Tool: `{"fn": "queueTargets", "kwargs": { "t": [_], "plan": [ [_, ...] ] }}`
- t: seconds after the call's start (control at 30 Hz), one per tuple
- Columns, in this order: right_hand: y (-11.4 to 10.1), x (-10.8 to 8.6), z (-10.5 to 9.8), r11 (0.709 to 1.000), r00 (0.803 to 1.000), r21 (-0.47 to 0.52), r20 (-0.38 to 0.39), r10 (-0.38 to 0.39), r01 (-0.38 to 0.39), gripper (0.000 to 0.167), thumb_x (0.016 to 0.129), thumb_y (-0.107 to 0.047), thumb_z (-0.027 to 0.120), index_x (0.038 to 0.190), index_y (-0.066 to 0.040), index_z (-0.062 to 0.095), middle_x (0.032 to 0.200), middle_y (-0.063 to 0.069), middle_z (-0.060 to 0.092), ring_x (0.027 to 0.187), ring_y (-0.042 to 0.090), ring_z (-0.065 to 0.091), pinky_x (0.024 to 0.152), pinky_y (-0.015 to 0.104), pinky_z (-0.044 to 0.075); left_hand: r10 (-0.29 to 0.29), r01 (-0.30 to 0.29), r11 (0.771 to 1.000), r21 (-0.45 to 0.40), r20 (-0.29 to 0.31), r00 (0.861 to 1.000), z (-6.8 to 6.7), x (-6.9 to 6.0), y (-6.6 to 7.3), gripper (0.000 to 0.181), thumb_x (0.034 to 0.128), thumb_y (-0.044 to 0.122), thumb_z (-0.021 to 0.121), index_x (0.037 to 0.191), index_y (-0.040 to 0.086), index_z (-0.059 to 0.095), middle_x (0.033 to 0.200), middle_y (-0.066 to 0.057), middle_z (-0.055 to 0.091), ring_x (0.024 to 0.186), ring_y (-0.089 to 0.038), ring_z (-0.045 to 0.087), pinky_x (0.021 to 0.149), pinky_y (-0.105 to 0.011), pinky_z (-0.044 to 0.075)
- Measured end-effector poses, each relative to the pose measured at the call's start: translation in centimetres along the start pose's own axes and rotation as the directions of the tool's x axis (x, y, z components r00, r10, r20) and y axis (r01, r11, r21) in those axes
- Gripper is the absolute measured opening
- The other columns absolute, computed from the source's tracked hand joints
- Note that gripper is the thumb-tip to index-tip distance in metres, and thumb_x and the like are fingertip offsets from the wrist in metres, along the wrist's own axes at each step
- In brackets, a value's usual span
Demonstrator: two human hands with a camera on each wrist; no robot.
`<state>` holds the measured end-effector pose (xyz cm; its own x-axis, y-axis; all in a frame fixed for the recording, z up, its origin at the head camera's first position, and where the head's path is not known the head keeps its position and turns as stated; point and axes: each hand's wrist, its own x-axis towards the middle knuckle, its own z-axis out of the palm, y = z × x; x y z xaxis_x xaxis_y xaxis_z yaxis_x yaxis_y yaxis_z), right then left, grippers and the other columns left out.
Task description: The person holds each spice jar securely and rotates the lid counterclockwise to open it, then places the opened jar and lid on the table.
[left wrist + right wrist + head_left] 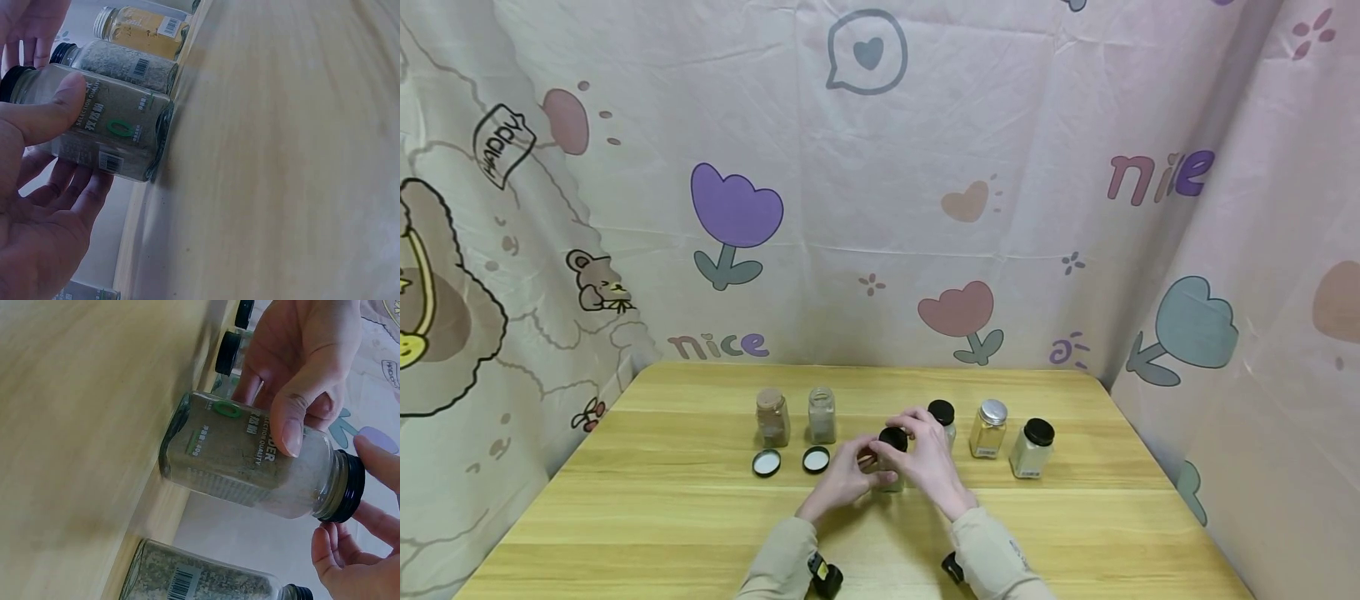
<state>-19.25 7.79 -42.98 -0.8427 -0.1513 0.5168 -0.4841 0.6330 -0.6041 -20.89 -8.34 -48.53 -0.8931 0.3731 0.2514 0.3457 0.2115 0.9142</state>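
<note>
My left hand [847,477] grips the body of a square glass spice jar [231,450] filled with grey-brown powder. In the left wrist view its thumb lies across the labelled side, with the fingers beneath. The jar has a black lid [350,487], which the fingertips of my right hand [931,457] pinch from around the rim. In the head view both hands partly cover the jar, which stands upright at the middle of the table. The lid sits on the jar's neck; how tightly it is screwed cannot be told.
Two lidless jars, one of brown powder [772,423] and one greyish [822,421], stand left behind two loose lids [767,463] [816,459]. To the right are a black-lidded jar [941,414], a silver-lidded yellow jar [988,433] and another black-lidded jar [1032,454]. A patterned curtain [850,317] hangs behind.
</note>
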Motion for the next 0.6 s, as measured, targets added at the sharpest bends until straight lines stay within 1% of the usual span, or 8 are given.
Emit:
{"fn": "queueTargets", "kwargs": {
  "t": [0.13, 0.27, 0.37, 0.47, 0.6],
  "plan": [
    [0.13, 0.09, -0.01, 1.0, 1.0, 0.012, 0.003, -0.025, 0.025, 0.028, 0.077, -0.017, 0.087, 0.101, -0.007, 0.077, 0.099, 0.003, 0.069, 0.093, 0.019, 0.065, 0.08, 0.027, 0.053, 0.009, -0.009, 1.0, 0.005, 0.006, 1.0, -0.09, -0.02, 0.02, 0.044, 0.0823, 0.007, 0.082, 0.122, -0.001, 0.065, 0.122, -0.022, 0.069, 0.12, -0.038, 0.064, 0.106, -0.042, 0.054],
    [0.23, 0.15, -0.22, 0.997, 0.998, 0.066, 0.048, -0.041, 0.038, 0.024, 0.079, -0.008, 0.081, 0.102, -0.005, 0.077, 0.103, 0.005, 0.071, 0.1, 0.022, 0.066, 0.088, 0.033, 0.054, 0.008, -0.008, 1.0, 0.002, 0.01, 1.0, -0.16, -0.08, 0.18, 0.045, 0.0829, 0.008, 0.082, 0.123, -0.001, 0.064, 0.122, -0.021, 0.07, 0.12, -0.036, 0.064, 0.107, -0.043, 0.054],
    [0.34, 0.17, -0.35, 0.993, 0.995, 0.113, 0.093, -0.042, 0.032, 0.026, 0.078, -0.002, 0.076, 0.105, -0.004, 0.077, 0.107, 0.005, 0.071, 0.105, 0.024, 0.066, 0.094, 0.036, 0.055, 0.006, -0.006, 1.0, 0.001, 0.01, 1.0, -0.16, -0.13, 0.3, 0.045, 0.0828, 0.008, 0.082, 0.123, -0.001, 0.064, 0.119, -0.02, 0.07, 0.12, -0.035, 0.065, 0.106, -0.042, 0.055],
    [0.44, 0.12, -0.39, 0.99, 0.992, 0.137, 0.116, -0.043, 0.026, 0.029, 0.077, 0.0, 0.074, 0.106, -0.004, 0.077, 0.109, 0.005, 0.071, 0.107, 0.025, 0.066, 0.096, 0.037, 0.055, 0.01, -0.01, 1.0, -0.001, 0.013, 1.0, -0.17, -0.18, 0.33, 0.044, 0.083, 0.008, 0.082, 0.122, -0.001, 0.064, 0.118, -0.018, 0.071, 0.118, -0.034, 0.065, 0.106, -0.042, 0.055],
    [0.42, 0.06, -0.39, 0.988, 0.992, 0.154, 0.12, -0.028, 0.01, 0.031, 0.077, -0.003, 0.076, 0.108, -0.005, 0.076, 0.113, 0.006, 0.071, 0.111, 0.026, 0.065, 0.099, 0.04, 0.054, 0.01, -0.01, 1.0, -0.008, 0.02, 1.0, -0.18, -0.16, 0.27, 0.046, 0.0834, 0.007, 0.081, 0.124, -0.002, 0.063, 0.121, -0.02, 0.069, 0.12, -0.035, 0.065, 0.106, -0.041, 0.055]
  ]
}}
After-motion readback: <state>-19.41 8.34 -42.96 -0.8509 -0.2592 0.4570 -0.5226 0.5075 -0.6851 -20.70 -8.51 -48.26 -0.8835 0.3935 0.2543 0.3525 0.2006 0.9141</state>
